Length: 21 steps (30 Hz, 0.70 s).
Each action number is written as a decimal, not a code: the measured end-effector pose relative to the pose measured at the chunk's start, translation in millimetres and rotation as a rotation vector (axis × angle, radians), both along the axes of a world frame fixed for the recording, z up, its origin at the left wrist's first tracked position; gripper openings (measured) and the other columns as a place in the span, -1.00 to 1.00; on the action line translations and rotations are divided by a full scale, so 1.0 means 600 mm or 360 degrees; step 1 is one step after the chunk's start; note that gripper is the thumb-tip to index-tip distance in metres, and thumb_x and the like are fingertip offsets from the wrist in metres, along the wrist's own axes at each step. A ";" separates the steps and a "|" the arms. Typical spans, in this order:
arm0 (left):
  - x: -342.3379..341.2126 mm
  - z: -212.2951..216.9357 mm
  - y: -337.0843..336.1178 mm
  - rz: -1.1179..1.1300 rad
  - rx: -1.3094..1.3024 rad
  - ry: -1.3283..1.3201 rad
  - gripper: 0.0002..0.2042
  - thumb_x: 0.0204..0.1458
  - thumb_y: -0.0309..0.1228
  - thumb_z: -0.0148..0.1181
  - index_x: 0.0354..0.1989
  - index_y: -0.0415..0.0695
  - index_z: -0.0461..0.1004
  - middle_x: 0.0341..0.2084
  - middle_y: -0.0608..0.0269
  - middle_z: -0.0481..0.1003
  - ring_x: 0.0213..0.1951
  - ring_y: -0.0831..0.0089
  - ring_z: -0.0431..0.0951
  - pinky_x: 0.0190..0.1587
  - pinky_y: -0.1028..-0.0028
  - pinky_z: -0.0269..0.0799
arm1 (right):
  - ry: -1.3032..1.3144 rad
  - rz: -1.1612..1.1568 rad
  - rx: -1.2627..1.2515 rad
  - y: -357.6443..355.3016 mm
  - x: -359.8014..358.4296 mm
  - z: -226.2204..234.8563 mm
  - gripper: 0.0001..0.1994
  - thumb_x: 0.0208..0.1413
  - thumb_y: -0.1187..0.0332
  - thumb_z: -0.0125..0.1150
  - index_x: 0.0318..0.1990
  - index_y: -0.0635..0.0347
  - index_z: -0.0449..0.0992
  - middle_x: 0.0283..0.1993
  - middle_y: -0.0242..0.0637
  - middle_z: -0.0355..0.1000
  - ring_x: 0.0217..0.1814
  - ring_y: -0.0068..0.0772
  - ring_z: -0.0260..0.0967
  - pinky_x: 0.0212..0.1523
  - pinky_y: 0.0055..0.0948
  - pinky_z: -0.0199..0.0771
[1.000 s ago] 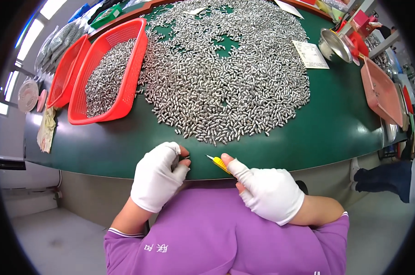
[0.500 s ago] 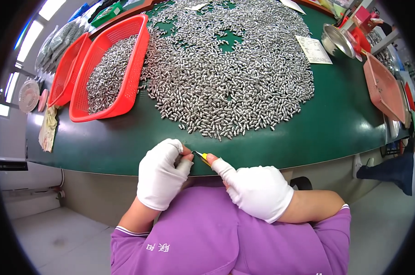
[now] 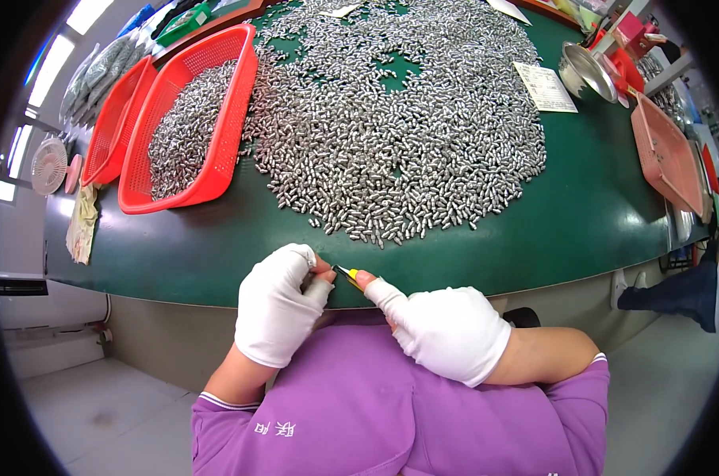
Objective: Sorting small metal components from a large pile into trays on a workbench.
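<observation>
My left hand (image 3: 278,305) and my right hand (image 3: 442,327) wear white gloves with bare fingertips and meet at the near edge of the green table (image 3: 597,214). A small yellow tool (image 3: 348,274) is pinched in my right hand, its tip touching my left hand's fingertips. My left fingers are closed together as if on something tiny; I cannot see what. A wide heap of small silver metal pieces (image 3: 399,127) covers the table beyond my hands.
A red mesh basket (image 3: 231,111) holding more silver pieces stands at the left, a second red basket (image 3: 109,131) beside it. A paper slip (image 3: 544,86), a metal bowl (image 3: 588,70) and a reddish tray (image 3: 667,155) lie at the right.
My hands have come together: the right hand moved left with the yellow tool until its tip reached my left fingertips. The view has shifted slightly.
</observation>
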<state>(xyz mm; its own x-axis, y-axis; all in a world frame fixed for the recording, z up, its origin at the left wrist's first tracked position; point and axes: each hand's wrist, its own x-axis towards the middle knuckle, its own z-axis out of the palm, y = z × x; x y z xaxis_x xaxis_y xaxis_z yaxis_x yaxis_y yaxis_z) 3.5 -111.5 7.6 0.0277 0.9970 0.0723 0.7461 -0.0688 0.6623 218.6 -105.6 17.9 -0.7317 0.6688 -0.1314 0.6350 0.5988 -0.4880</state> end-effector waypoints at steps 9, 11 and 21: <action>-0.003 0.006 0.005 0.0018 -0.0127 0.0016 -0.87 -0.16 -0.58 0.32 -0.48 -0.20 0.46 -0.55 0.11 0.48 -0.53 0.18 0.50 -0.44 0.35 0.40 | -0.0157 0.0077 0.0085 0.013 -0.006 0.008 -0.34 0.11 0.32 0.04 0.41 0.01 0.09 -0.59 -0.35 0.43 -0.65 -0.26 0.40 -0.66 -0.26 0.38; -0.006 0.004 0.006 -0.0010 -0.0096 0.0034 -0.88 -0.15 -0.58 0.31 -0.46 -0.20 0.46 -0.56 0.12 0.47 -0.54 0.22 0.49 -0.45 0.37 0.39 | -0.0167 0.0053 0.0080 0.008 -0.008 0.009 -0.35 0.11 0.31 0.04 0.41 -0.02 0.11 -0.59 -0.36 0.43 -0.65 -0.27 0.40 -0.65 -0.26 0.38; -0.009 0.046 0.080 0.0051 -0.0344 -0.1126 -0.92 0.12 -0.47 0.19 -0.25 -0.16 0.45 -0.48 0.48 0.39 -0.46 0.73 0.31 -0.39 0.69 0.24 | -0.0206 -0.1309 0.1118 0.152 0.175 0.002 -0.28 0.06 0.46 0.08 0.41 -0.29 0.09 -0.38 -0.16 0.38 -0.40 -0.07 0.44 -0.38 -0.12 0.49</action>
